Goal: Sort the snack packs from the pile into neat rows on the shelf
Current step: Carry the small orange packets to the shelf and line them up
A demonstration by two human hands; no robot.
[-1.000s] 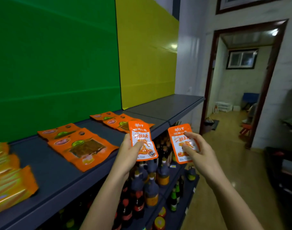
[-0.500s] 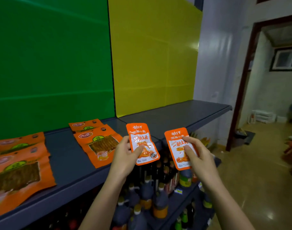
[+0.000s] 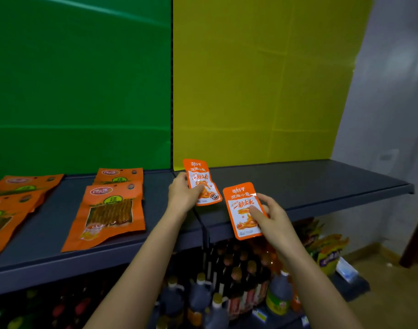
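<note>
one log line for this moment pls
left hand: holds small pack over shelf | right hand: holds second pack at shelf edge | large packs: flat on shelf, left | step: neither set down yet

Both hands push forward to the shelf (image 3: 310, 184). The left hand (image 3: 183, 195) now holds the left snack pack (image 3: 201, 182) over the shelf top, near the back panels. The right hand (image 3: 272, 218) brings the right snack pack (image 3: 243, 211) over the front edge.
</note>
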